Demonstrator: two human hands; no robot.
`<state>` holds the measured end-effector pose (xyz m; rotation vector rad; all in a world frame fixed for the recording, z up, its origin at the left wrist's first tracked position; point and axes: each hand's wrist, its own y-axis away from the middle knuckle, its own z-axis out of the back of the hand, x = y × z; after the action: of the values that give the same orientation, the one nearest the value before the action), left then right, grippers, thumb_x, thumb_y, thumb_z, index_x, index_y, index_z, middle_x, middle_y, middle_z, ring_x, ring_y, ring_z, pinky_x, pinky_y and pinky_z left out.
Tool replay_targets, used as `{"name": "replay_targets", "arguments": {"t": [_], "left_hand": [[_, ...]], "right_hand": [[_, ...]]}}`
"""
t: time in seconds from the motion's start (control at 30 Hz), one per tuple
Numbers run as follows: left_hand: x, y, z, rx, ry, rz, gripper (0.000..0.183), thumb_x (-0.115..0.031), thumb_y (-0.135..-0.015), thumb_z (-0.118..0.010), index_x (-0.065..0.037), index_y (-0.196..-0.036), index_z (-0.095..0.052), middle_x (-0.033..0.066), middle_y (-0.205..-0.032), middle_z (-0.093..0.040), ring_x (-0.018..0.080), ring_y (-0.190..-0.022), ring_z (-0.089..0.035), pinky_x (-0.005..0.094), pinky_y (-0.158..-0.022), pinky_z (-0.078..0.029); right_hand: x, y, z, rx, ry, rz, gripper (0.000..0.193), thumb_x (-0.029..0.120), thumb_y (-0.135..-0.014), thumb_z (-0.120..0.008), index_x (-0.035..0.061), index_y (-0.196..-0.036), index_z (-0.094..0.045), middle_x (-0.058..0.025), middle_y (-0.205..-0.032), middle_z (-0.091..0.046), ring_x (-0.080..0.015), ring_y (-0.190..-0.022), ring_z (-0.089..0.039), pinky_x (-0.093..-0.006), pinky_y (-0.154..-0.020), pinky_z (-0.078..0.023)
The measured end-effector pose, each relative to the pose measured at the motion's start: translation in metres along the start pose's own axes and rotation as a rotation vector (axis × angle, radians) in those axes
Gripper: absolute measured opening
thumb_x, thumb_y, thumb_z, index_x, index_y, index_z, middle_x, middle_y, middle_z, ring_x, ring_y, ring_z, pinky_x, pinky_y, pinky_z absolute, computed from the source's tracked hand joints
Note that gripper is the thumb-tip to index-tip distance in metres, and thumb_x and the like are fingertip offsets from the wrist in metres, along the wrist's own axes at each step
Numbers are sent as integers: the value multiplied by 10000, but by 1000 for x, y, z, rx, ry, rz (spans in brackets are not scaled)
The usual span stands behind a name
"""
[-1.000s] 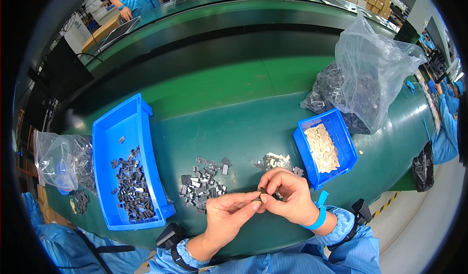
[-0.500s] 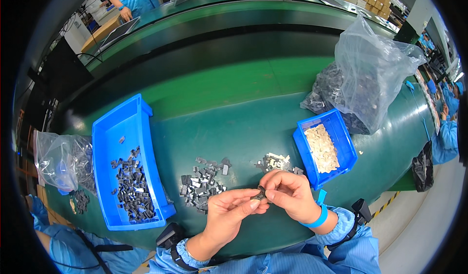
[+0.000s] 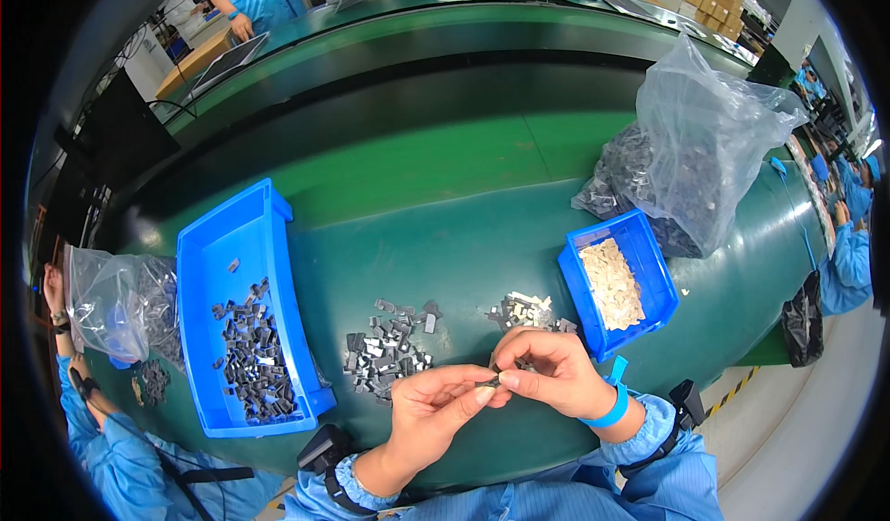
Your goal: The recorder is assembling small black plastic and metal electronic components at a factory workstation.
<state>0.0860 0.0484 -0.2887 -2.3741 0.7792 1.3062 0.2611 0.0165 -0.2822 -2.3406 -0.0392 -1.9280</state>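
My left hand [image 3: 434, 412] pinches a small dark plastic part [image 3: 491, 382] between thumb and fingertips, over the near edge of the table. From the other side, the thumb and fingers of my right hand [image 3: 556, 373] close on the same part; they hide much of it. Just beyond my left hand lies a loose pile of small dark grey plastic parts [image 3: 385, 349]. Past my right hand, a smaller heap of pale and dark pieces [image 3: 527, 310] is partly covered by the fingers.
A long blue bin [image 3: 195, 336] with dark parts stands left, beside a clear bag [image 3: 116, 303]. Right are a small blue bin [image 3: 663, 289] of pale pieces and a large plastic bag [image 3: 681, 159] of dark parts. A co-worker's arm [image 3: 65, 336] shows far left.
My fingers have shifted slightly around the small part, which now shows less between them. At far left, the co-worker's arm has risen into view beside the clear bag.
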Motion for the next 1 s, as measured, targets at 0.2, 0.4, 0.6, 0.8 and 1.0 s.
{"name": "replay_targets", "arguments": {"t": [0.2, 0.4, 0.6, 0.8, 1.0], "left_hand": [[-4, -5, -1, 20, -21, 83, 284, 39, -830, -554, 59, -1113, -530, 138, -922, -629, 185, -811, -639, 274, -751, -527], [2, 0, -3, -12, -337, 26, 384, 64, -798, -571, 0, -1173, -519, 119, -911, -640, 183, -795, -646, 265, -711, -531], [1, -1, -11, -12, -648, -119, 440, 74, -728, -612, -37, -1150, -552, 103, -877, -657, 190, -781, -660, 259, -666, -532], [-9, -6, -3, 37, -738, -248, 324, 29, -738, -651, -16, -1057, -614, 113, -845, -653, 168, -713, -642, 258, -616, -513], [-6, -1, -1, -43, 106, 183, 225, -5, -816, -592, 22, -1039, -607, 137, -856, -643, 201, -745, -633, 276, -636, -530]], "right_hand": [[1, 3, 2, 128, -330, -180, 101, 86, -858, -567, -7, -888, -541, -29, -802, -564, -113, -782, -581, -232, -690, -462], [-4, 3, 0, 86, -168, -168, 75, 59, -823, -569, 22, -782, -518, 18, -692, -512, -53, -666, -501, -208, -623, -435], [-12, 8, 0, 54, -99, -247, 52, 19, -800, -529, 14, -749, -531, 19, -717, -476, -36, -620, -404, -190, -552, -345], [-5, 3, -4, 55, -436, -311, 101, 83, -854, -564, -4, -806, -556, -8, -726, -506, -55, -594, -420, -195, -513, -341], [-5, 4, -7, 69, -475, -229, 127, 116, -866, -565, -7, -836, -562, -43, -719, -556, -69, -601, -491, -196, -518, -384]]}}
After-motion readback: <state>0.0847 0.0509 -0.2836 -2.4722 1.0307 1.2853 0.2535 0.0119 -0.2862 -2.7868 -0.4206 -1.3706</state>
